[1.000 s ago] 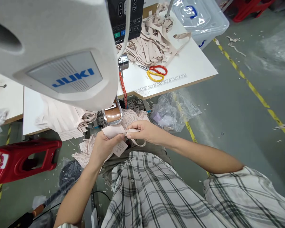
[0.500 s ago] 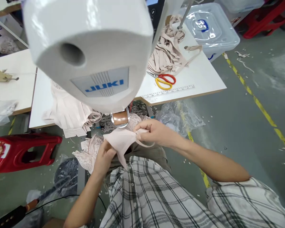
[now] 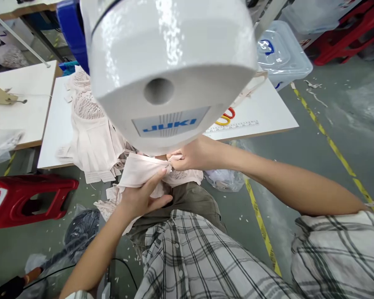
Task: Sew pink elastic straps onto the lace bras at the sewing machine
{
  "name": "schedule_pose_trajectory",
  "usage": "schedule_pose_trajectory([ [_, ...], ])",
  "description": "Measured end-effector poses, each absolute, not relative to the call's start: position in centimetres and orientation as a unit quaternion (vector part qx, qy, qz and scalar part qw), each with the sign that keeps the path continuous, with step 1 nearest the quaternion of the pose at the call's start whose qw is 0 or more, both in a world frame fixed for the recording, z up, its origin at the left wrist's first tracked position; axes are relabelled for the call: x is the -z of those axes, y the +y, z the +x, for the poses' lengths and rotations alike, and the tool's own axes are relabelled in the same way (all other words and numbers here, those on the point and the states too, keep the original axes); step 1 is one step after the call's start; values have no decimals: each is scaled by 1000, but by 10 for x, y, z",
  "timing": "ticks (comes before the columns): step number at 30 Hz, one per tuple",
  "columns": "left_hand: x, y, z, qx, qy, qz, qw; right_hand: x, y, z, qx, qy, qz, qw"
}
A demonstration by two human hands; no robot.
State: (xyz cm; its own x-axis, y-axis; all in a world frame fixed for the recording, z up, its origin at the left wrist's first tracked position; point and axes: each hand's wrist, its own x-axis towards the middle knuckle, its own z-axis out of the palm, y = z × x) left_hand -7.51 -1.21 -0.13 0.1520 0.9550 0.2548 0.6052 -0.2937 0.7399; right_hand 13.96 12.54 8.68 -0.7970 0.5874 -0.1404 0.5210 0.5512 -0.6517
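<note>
Though half-hidden under JUKI machine (image 3: pixel 170 62), left hand (image 3: pixel 141 197), right hand (image 3: pixel 190 154): grip seemingly pinching fabric (image 3: pixel 140 170).

Item: 1 fabric piece (image 3: pixel 137 171), pale pink, soft and smooth (lace trim shows below its right end). Pulled roughly level, lightly creased, held in the air between left hand (image 3: pixel 143 198) and right hand (image 3: pixel 190 155).

Garment factory, JUKI sewing machine (image 3: pixel 171 74), fabric piles (image 3: pixel 93 137), taped floor (image 3: pixel 333 145)
</note>
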Motion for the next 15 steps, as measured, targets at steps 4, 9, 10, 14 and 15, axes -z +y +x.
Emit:
schedule_pose_trajectory([
  [4, 18, 7, -89, -253, 518, 792, 202, -84, 126, 138, -343, -886, -309, 38],
  [9, 16, 22, -88, -217, 418, 881, 46, -85, 127, 142, -349, -885, -308, 31],
  [10, 14, 22, -86, -216, 409, 886, 16, -82, 126, 144, -358, -881, -308, 36],
  [14, -1, 15, -72, -221, 446, 867, 16, -58, 116, 156, -347, -876, -303, 147],
  [15, -5, 13, -68, -221, 459, 860, 35, -50, 113, 159, -318, -877, -302, 194],
])
